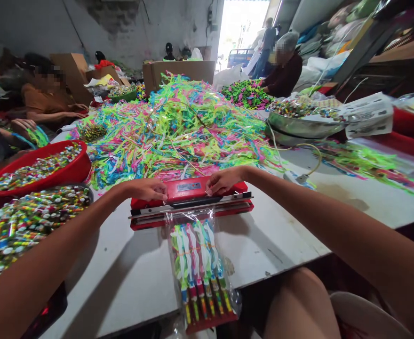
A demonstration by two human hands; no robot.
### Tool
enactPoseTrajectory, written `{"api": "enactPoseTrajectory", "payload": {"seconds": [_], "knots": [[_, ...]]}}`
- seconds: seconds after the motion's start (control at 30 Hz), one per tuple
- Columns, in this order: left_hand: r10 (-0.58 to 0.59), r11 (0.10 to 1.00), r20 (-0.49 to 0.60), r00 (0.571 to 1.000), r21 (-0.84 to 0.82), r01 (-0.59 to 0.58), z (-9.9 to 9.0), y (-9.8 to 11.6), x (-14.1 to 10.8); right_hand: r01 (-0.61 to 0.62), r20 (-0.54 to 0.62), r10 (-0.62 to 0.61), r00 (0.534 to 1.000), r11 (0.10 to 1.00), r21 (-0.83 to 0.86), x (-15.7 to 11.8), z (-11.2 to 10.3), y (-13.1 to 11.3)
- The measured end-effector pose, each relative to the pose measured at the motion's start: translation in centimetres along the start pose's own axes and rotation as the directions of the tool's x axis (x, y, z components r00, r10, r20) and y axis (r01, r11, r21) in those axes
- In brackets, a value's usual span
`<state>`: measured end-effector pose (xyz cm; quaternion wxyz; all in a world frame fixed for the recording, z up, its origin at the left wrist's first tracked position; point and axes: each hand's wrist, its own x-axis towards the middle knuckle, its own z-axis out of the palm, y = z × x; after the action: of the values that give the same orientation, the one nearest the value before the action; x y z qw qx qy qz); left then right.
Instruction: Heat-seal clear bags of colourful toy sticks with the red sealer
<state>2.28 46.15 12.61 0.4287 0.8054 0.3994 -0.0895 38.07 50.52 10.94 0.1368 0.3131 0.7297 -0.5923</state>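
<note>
A red bar-shaped sealing device (189,187) lies on the white table, with a black and silver bar along its near side. Across that bar runs the top end of a clear plastic bag (202,273), which holds several colourful sticks with ribbon-like tops and hangs past the table's front edge. My left hand (149,190) is closed at the bag's upper left corner, over the device. My right hand (224,180) pinches at the upper right side; the film between the fingers of both hands is hard to make out.
A large pile of coloured ribbon pieces (189,127) spreads behind the device. Red basin (83,162) and a bowl of small colourful tubes (34,221) stand left. A metal bowl (306,126) and power strip (295,178) are right. People sit around the table.
</note>
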Motion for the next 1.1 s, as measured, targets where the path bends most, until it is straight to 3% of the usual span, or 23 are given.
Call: {"api": "enactPoseTrajectory", "payload": {"seconds": [0.13, 0.23, 0.33, 0.43, 0.63, 0.8, 0.93, 1.1], "knots": [[-0.033, 0.999, -0.033, 0.999, -0.022, 0.033, 0.1, 0.1, -0.3, 0.073, -0.111, -0.070, 0.991, 0.997, 0.020, -0.7, 0.9, 1.1], [-0.044, 0.997, -0.070, 0.997, 0.064, 0.048, 0.3, 0.8, -0.3, 0.075, -0.157, -0.082, 0.984, 0.996, -0.052, -1.1, 1.3, 1.0], [0.040, 0.982, -0.077, 0.996, 0.187, -0.025, 0.4, 1.5, -0.2, 0.034, -0.174, -0.061, 0.983, 0.987, -0.154, -1.2, 1.4, 0.4], [0.097, 0.978, -0.031, 0.995, 0.190, -0.089, 0.3, 1.7, 0.0, 0.009, -0.171, -0.044, 0.984, 0.980, -0.199, -1.1, 1.5, -0.1], [0.005, 0.980, 0.007, 1.000, 0.201, -0.007, 0.2, 1.9, 0.8, -0.027, -0.212, -0.022, 0.977, 0.974, -0.225, -0.9, 1.7, -1.5], [-0.054, 0.959, 0.052, 0.997, 0.281, 0.037, 0.5, 2.3, 1.6, -0.142, -0.253, 0.025, 0.967, 0.881, -0.452, -0.2, 2.6, -2.8], [-0.075, 0.934, -0.004, 0.997, 0.349, 0.072, 0.7, 3.6, 2.6, -0.181, -0.292, -0.001, 0.956, 0.783, -0.596, 0.4, 3.5, -2.7], [-0.078, 0.870, -0.113, 0.991, 0.477, 0.123, 1.1, 5.7, 3.7, -0.169, -0.281, -0.004, 0.960, 0.790, -0.589, 0.7, 3.6, -2.3]]}}
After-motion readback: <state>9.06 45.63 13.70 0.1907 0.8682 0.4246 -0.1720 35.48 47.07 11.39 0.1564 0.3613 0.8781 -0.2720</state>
